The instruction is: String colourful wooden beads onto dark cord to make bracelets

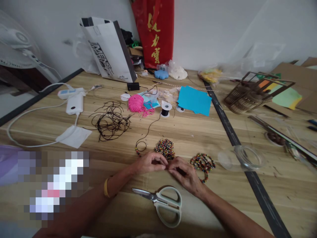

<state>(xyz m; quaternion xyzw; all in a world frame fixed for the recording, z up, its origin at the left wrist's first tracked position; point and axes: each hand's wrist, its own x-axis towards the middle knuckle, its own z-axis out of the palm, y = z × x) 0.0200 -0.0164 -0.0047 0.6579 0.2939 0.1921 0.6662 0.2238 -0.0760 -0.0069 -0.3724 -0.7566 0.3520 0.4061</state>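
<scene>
My left hand (151, 162) and my right hand (183, 172) meet fingertip to fingertip at the front of a pile of small multicoloured beads (164, 148). Both are closed in a pinch. Black cord (148, 131) runs from a spool (165, 111), makes a small loop and reaches my left hand, with several beads (137, 151) threaded on it. What my right fingertips pinch is too small to make out. Beside my right hand lies a coiled string of beads (203, 164). Scissors (162, 202) with pale handles rest in front of my hands, blades slightly apart.
Tangled black cord (110, 122), pink yarn (135, 103) and blue sheets (194, 100) lie farther back. A power strip (75, 100) with white cable is at left. A clear round container (249, 157) and a brown basket (255, 94) stand at right; paper bags line the wall.
</scene>
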